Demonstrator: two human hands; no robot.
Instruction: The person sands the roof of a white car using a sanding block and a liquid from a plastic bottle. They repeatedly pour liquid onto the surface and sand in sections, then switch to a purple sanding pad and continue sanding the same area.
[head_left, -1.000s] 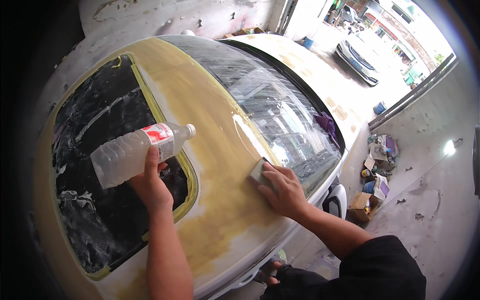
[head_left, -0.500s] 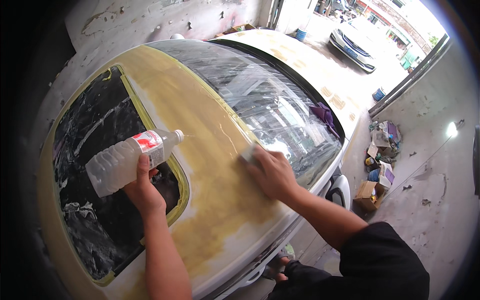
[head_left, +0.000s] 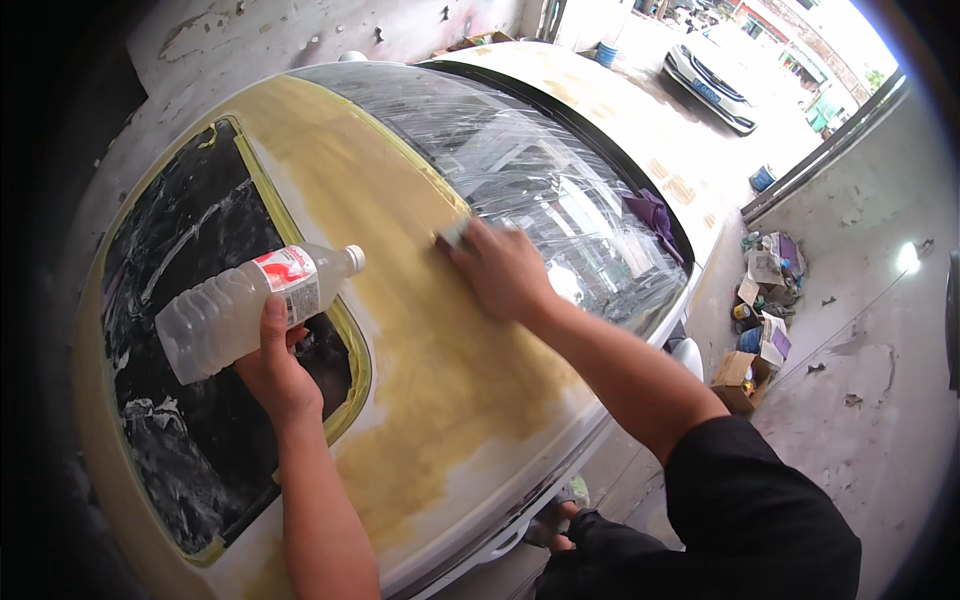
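Our left grip (head_left: 281,378) clasped a bottle (head_left: 243,305) round its middle, probably for balance; our right grip (head_left: 497,272) held a block (head_left: 456,233) against the roof (head_left: 420,370), seemingly for firm contact.

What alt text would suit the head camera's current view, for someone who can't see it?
A person's right hand holds a small pad against a yellow-patched car roof near the windshield, while the left hand holds a translucent plastic bottle above a dark, yellow-edged roof panel.
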